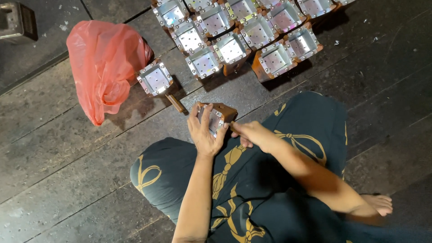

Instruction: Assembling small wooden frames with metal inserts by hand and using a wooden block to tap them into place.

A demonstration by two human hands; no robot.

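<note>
Lap in dark gold-printed trousers [270, 180], then left hand [203, 135] wrapped around the small brown box [220, 114], which sits at 10 o'clock of the right hand [254, 133], fingers closed, tool unclear.

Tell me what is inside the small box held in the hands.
The left hand grips the wood-sided box; its shiny metal lining shows between the fingers. The fingers cover most of the opening, so any contents are hidden. The right hand sits at its side.
</note>
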